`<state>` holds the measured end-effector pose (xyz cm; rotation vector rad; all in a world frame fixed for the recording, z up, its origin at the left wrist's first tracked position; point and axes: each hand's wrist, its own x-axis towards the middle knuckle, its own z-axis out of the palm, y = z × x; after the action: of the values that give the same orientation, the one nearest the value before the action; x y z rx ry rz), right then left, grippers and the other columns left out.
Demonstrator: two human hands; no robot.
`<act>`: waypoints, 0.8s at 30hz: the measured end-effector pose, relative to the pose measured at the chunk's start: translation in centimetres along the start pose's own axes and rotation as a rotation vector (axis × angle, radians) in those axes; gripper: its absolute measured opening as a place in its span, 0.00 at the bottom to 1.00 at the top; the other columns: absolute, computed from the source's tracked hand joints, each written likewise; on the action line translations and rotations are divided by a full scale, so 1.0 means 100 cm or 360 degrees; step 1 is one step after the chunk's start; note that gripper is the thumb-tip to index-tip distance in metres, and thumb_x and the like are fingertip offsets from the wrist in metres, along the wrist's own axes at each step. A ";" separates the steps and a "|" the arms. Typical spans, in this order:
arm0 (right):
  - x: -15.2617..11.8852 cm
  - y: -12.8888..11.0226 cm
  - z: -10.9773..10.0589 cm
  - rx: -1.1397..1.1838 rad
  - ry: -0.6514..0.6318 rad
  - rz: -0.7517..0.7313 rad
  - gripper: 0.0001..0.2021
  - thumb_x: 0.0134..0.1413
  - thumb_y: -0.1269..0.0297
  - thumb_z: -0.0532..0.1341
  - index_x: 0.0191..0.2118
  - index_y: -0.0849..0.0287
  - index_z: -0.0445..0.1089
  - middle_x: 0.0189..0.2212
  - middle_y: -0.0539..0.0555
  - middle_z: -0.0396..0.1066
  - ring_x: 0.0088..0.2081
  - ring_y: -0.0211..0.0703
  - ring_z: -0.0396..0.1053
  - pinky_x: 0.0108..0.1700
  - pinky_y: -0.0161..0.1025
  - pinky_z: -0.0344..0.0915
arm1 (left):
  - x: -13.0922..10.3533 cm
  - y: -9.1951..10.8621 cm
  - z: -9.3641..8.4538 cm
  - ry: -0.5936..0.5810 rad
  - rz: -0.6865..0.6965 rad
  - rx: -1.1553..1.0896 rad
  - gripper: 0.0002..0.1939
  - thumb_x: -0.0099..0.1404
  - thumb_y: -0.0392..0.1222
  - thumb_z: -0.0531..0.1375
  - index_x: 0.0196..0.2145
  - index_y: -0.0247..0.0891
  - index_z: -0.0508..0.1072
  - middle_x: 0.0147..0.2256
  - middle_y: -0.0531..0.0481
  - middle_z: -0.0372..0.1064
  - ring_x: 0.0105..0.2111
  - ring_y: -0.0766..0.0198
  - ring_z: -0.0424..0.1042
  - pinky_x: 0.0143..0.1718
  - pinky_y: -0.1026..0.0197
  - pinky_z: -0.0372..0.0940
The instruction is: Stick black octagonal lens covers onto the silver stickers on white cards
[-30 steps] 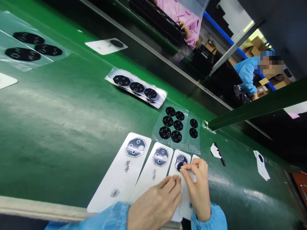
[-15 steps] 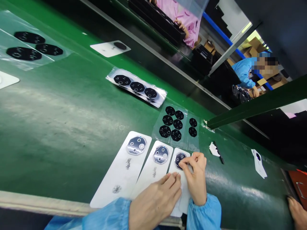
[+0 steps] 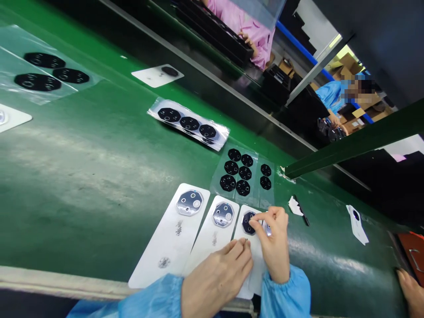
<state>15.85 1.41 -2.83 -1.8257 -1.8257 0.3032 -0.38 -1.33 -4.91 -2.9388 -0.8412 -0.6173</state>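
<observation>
A green workbench (image 3: 99, 176), cardboard boxes (image 3: 349, 63) and co-workers (image 3: 231, 20) (1 in pink) show a factory workshop.

Wht panel (image 3: 257, 255) lies flat, blk octagon (image 3: 247, 223) nr top.

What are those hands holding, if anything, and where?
The right hand has its fingers at the right edge of a dark octagon; whether it's gripped can't be told. The left hand hides anything it may hold.
</observation>
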 end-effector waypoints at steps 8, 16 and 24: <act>0.006 -0.007 0.007 0.0064 0.0011 0.0110 0.05 0.56 0.68 0.58 0.30 0.56 0.69 0.34 0.51 0.55 0.41 0.47 0.56 0.45 0.46 0.55 | -0.002 0.001 0.008 0.0106 -0.0015 0.0004 0.13 0.64 0.29 0.49 0.43 0.29 0.68 0.45 0.40 0.68 0.43 0.58 0.67 0.46 0.56 0.58; 0.008 -0.005 0.008 -0.0007 0.0052 0.0083 0.06 0.57 0.69 0.58 0.29 0.56 0.68 0.34 0.51 0.54 0.40 0.47 0.56 0.44 0.46 0.55 | -0.003 0.000 0.008 0.0189 -0.0081 -0.0007 0.14 0.66 0.31 0.46 0.41 0.33 0.71 0.44 0.45 0.71 0.44 0.59 0.66 0.45 0.57 0.58; 0.003 -0.007 0.009 -0.0036 -0.0042 0.0069 0.08 0.58 0.69 0.56 0.30 0.55 0.69 0.33 0.51 0.54 0.39 0.46 0.57 0.42 0.44 0.57 | -0.001 -0.004 0.007 0.0210 -0.0033 -0.0084 0.13 0.66 0.30 0.48 0.39 0.34 0.72 0.41 0.47 0.72 0.43 0.61 0.67 0.46 0.61 0.58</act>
<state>14.83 1.88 -3.16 -1.8869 -1.8160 0.3256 -0.45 -0.96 -5.65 -2.8996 -0.8554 -0.8366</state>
